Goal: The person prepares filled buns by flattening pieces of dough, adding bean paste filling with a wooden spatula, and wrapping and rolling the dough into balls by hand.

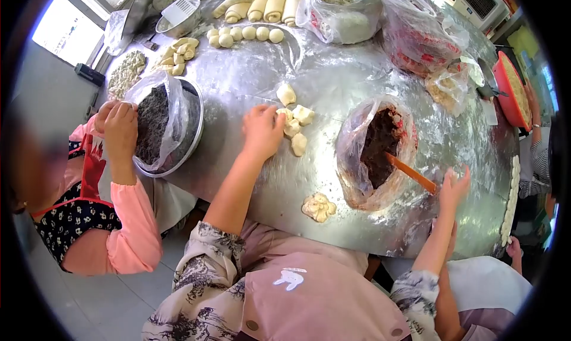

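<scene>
My left hand (264,131) is over the steel table at a cluster of pale dough pieces. Its fingers and thumb are curled at the edge of one dough piece (284,113), partly covering it. Beside it lie other dough pieces (303,115), with one a little farther away. My right hand (455,186) is raised at the table's right side, its fingers apart and holding nothing. Just left of it is the end of an orange-brown stick (413,174), which stands tilted in dark brown filling (380,142) inside a clear plastic bag (354,136). A filled dough piece (319,207) with a gathered top lies near the front edge.
On the left, a co-worker's hands (121,121) are pinched beside a bowl (198,136) of dark crumbly filling. Dough balls (247,33) and dough rolls (275,7) line the back. Plastic bags (419,35) and a red basin (511,97) stand at the right. Other people are there.
</scene>
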`<state>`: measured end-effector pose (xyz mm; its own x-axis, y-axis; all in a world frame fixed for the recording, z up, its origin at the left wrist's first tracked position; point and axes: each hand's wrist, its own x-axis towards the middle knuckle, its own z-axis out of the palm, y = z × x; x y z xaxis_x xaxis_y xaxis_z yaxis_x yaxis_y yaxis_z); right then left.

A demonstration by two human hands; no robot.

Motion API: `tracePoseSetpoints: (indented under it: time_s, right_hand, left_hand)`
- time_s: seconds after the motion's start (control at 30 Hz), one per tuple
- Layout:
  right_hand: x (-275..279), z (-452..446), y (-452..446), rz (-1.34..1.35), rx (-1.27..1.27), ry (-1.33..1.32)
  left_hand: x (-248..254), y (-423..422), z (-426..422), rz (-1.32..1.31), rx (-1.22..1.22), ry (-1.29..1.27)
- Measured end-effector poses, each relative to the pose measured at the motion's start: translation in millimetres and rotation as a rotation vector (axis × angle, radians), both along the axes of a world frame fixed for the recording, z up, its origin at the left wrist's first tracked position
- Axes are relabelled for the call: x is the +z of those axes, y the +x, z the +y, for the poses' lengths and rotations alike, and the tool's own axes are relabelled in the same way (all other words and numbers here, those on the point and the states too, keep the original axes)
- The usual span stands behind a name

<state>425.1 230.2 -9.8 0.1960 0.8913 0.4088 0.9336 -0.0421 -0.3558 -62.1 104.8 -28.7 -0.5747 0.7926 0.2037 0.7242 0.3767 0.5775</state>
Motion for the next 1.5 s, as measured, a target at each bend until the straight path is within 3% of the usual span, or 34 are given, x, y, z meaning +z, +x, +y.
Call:
tracePoseSetpoints:
  time_s: [0.1,0.2,0.3,0.4,0.43,0.53,0.67,0.8,0.83,0.93,1.07,1.13,1.3,1.5]
  right_hand:
    - [9.3,-30.0,-10.1,0.241,0.029,0.027]
    - [25.1,-67.4,-43.9,0.349,0.059,-0.016]
    - [30.5,-84.9,-69.8,0.456,0.106,-0.037]
    - [29.1,-98.0,-82.2,0.668,0.219,-0.068]
    - [28.0,-101.0,-85.7,0.754,0.270,-0.085]
    - [33.3,-103.1,-88.3,0.670,0.254,-0.193]
    - [35.9,-106.4,-94.5,0.744,0.351,-0.223]
    - [43.6,-112.2,-101.8,0.748,0.331,-0.172]
    - [44.6,-114.2,-99.1,0.766,0.332,-0.181]
    - [49.2,-116.0,-98.2,0.863,0.347,-0.179]
    - [74.8,-117.9,-111.5,0.852,0.427,-0.209]
    - [80.3,-114.0,-117.3,0.867,0.535,-0.171]
    - [115.4,-98.6,-150.5,0.549,0.718,-0.100]
    - [103.8,-82.1,-168.3,0.576,0.782,-0.119]
  left_hand:
    - [11.0,1.2,6.6,-0.074,-0.089,-0.130]
    - [39.3,8.5,-1.2,-0.584,-0.068,-0.070]
    - [31.3,11.8,-21.6,-0.664,0.042,0.350]
    - [29.7,4.9,-59.3,-0.862,-0.097,0.616]
    - [29.2,1.5,-76.8,-0.761,-0.127,0.517]
    - [35.8,13.2,-117.9,-0.364,-0.282,0.086]
    - [35.4,32.3,-120.2,-0.101,-0.352,0.130]
    - [20.3,46.5,-89.5,0.083,-0.153,-0.024]
    - [8.9,49.7,-82.0,0.157,-0.117,0.049]
    - [2.0,48.8,-77.4,0.199,-0.149,0.124]
    - [5.1,50.9,-90.4,0.119,-0.158,-0.025]
    - [5.6,54.5,-97.2,0.211,-0.172,-0.124]
    - [29.1,52.6,-78.4,0.264,-0.230,-0.284]
    - [28.1,53.6,-70.4,0.257,-0.167,-0.289]
